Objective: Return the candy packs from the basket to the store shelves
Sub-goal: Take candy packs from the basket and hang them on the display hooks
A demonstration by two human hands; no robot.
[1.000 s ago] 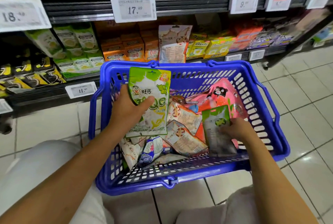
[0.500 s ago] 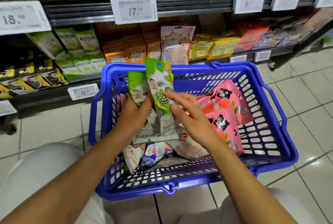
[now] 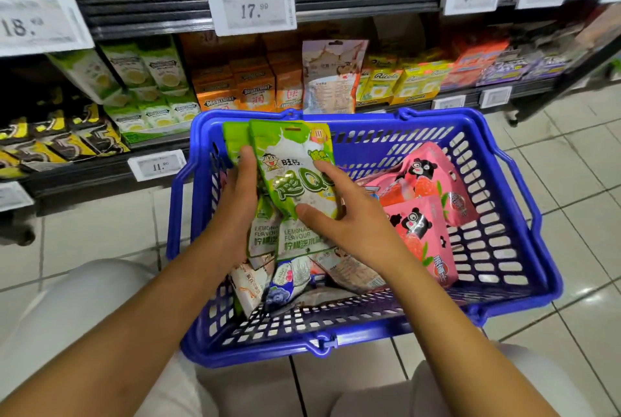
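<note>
The store shelves (image 3: 336,0) rise just behind the basket (image 3: 524,295), stacked with boxes and bags above white price tags (image 3: 251,8); the blue basket sits on the tiled floor (image 3: 578,221) before the person's knees; inside it, toward the right wall, lie two pink packs (image 3: 423,235); over its left half two green candy packs (image 3: 295,181) stand upright and overlapping; the left hand (image 3: 235,211) grips them from the left, thumb on the front; the right hand (image 3: 349,215) pinches the front pack between thumb and fingers.
</note>
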